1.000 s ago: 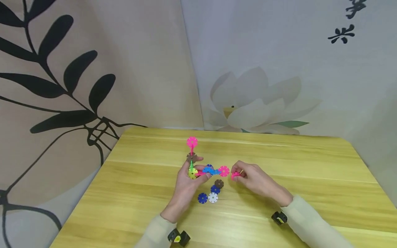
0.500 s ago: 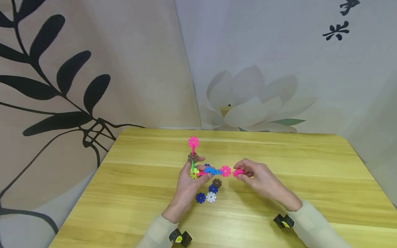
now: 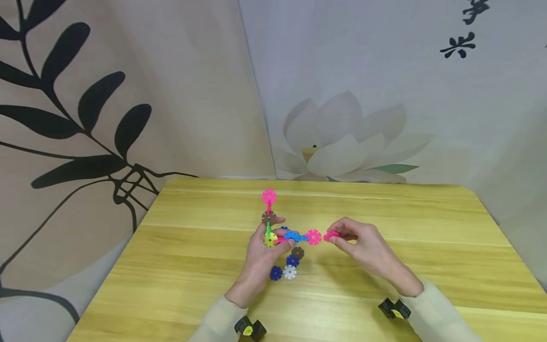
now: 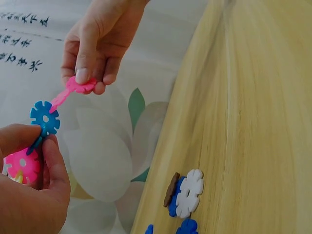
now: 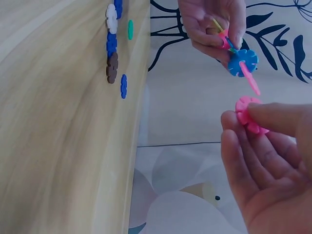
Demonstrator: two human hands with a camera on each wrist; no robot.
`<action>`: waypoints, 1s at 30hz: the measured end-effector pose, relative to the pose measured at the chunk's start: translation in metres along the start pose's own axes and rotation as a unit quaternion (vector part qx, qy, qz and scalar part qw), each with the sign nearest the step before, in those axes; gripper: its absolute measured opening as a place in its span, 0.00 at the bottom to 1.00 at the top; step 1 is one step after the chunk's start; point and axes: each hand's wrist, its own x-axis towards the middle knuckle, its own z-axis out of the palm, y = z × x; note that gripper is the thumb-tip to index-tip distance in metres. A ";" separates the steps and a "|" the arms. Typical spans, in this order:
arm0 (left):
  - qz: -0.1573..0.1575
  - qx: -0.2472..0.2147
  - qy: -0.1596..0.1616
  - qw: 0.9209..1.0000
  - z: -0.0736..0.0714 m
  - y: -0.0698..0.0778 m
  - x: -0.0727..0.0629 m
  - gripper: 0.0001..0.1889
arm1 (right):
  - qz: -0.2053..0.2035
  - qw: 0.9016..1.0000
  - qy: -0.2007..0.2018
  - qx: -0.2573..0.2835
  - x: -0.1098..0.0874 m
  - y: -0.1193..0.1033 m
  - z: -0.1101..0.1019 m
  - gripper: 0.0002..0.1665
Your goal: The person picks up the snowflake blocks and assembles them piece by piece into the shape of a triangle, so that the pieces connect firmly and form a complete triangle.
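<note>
My left hand [image 3: 258, 261] holds a chain of notched plastic snowflake discs between thumb and fingers, gripping near a blue disc [image 3: 292, 235]. One branch runs right to a pink end disc [image 3: 314, 237]. From a yellow disc [image 3: 271, 239] another branch runs away past a brown disc [image 3: 268, 218] to a pink disc [image 3: 269, 196]. My right hand [image 3: 369, 249] pinches a separate pink snowflake disc [image 5: 247, 115] between thumb and fingertips. A narrow gap parts it from the chain's pink end in the head and right wrist views. The left fingers hide part of the chain.
On the wooden table [image 3: 192, 266] below the chain lie loose discs: brown [image 3: 297, 252], white [image 3: 289, 271] and blue [image 3: 276, 273]. The right wrist view also shows a green disc [image 5: 130, 29] and another blue disc [image 5: 124, 86]. A printed cloth backdrop [image 3: 205, 95] stands behind the table.
The pinched pink disc has moved slightly right and away from me, and it has tilted. The left hand and its chain have shifted slightly right. Both grips stay the same.
</note>
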 end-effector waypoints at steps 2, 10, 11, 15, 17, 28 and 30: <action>-0.001 0.000 -0.001 1.000 0.001 0.000 0.000 0.30 | 0.001 1.000 0.005 0.000 -0.001 -0.001 -0.001 0.03; -0.001 -0.019 -0.014 1.000 0.004 0.000 -0.001 0.31 | -0.004 1.000 0.018 0.001 -0.005 -0.004 -0.003 0.04; -0.002 -0.022 -0.016 1.000 0.004 0.000 -0.001 0.31 | -0.004 1.000 0.020 0.001 -0.005 -0.004 -0.003 0.04; -0.004 -0.028 -0.021 0.999 0.006 -0.001 -0.001 0.30 | -0.012 1.000 0.027 0.000 -0.005 -0.003 -0.002 0.07; -0.005 -0.027 -0.020 0.999 0.006 0.000 0.000 0.30 | -0.017 0.999 0.031 -0.002 -0.005 -0.003 -0.002 0.09; -0.001 -0.048 -0.026 0.999 0.008 0.000 -0.001 0.30 | -0.078 0.995 0.055 -0.015 -0.005 -0.003 0.002 0.14; -0.004 -0.058 -0.027 0.998 0.009 0.001 -0.001 0.31 | -0.098 0.993 0.065 -0.021 -0.005 -0.002 0.002 0.16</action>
